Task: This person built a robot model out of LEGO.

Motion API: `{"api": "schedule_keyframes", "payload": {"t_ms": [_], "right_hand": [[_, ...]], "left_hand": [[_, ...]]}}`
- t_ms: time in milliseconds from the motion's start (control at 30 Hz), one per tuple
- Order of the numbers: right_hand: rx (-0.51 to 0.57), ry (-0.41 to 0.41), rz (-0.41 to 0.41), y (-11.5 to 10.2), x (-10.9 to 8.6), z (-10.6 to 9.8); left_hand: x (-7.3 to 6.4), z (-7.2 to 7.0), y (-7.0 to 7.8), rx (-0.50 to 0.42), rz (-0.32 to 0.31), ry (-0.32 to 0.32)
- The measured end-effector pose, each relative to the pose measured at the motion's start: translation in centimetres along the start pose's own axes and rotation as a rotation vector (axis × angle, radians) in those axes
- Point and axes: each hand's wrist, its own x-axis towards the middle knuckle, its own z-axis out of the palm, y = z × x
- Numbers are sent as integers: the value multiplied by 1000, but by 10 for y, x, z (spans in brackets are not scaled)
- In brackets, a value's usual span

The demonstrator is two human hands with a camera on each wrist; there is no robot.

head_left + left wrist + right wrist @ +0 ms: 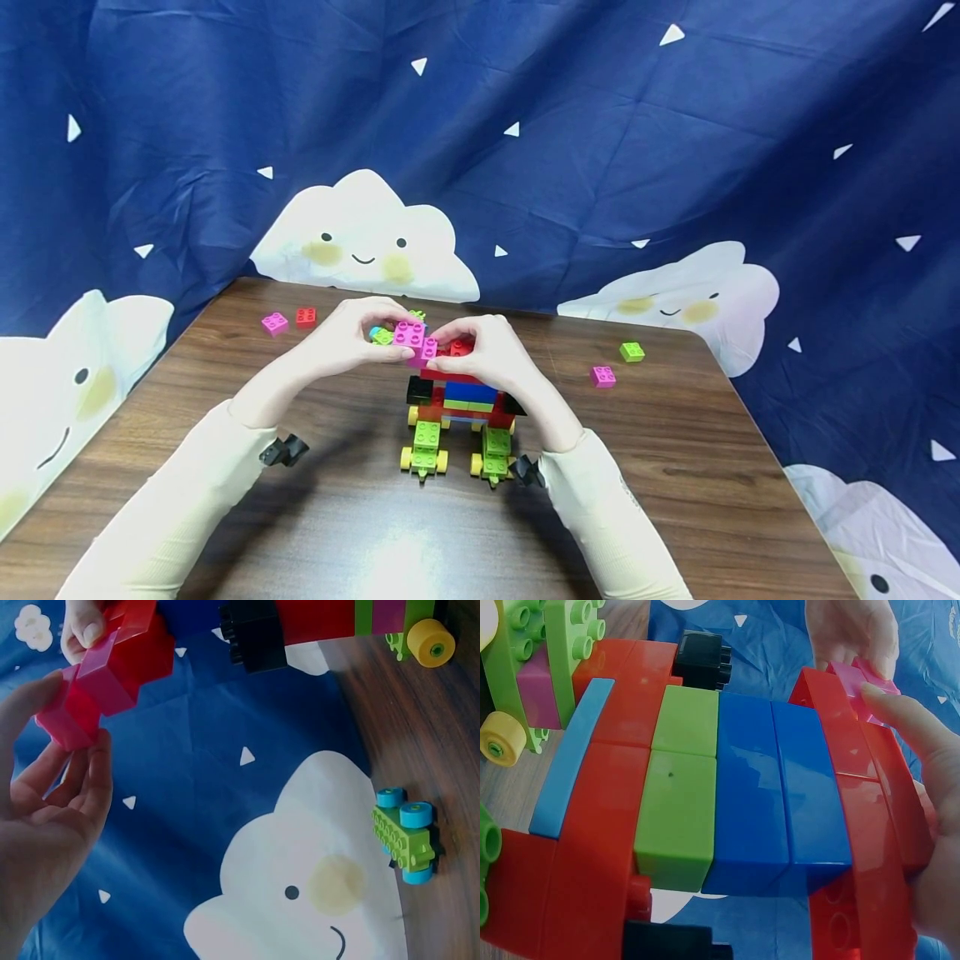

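A tall model of toy building bricks stands mid-table on green wheeled bases (426, 442) with yellow wheels. Blue bricks (750, 802) and green bricks (676, 802) make up its middle, under a top row of red bricks (862, 802). My left hand (348, 337) pinches a pink brick (408, 333) between thumb and fingers at the top left end. That brick sits a step higher, against a second pink brick (112, 675) beside the red ones. My right hand (487, 350) grips the top row, thumb in front; its other fingers are mostly hidden behind the bricks.
Black bricks (255, 637) stick out at the model's sides. Behind it stands a green wheeled base (403, 836) with blue wheels. Loose at the back left lie a pink brick (274, 323) and a red brick (305, 317); at right, another pink brick (603, 377) and a green brick (632, 352).
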Motion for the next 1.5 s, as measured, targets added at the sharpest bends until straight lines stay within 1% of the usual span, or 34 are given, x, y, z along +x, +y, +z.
{"api": "schedule_keyframes", "payload": {"t_ms": [300,533,700,1000,1133,1367,1500], "right_hand": [[-11,0,-9,0,1,0],[1,-5,9,-1,0,0],[-1,-4,12,-1,0,-1],[5,1,4,0,0,0],[6,1,8,0,1,0],[10,-7,13,-1,0,-1],[17,-10,14,-1,0,0]], "left_hand": [[2,-3,2,-14,-7,-27],[3,-3,0,-51,-26,-31],[4,-2,-1,-63,-25,-26],[5,-1,0,0,14,3],[4,-1,-1,5,25,8],[2,-4,-4,10,10,12],[2,-4,-5,-3,1,7]]}}
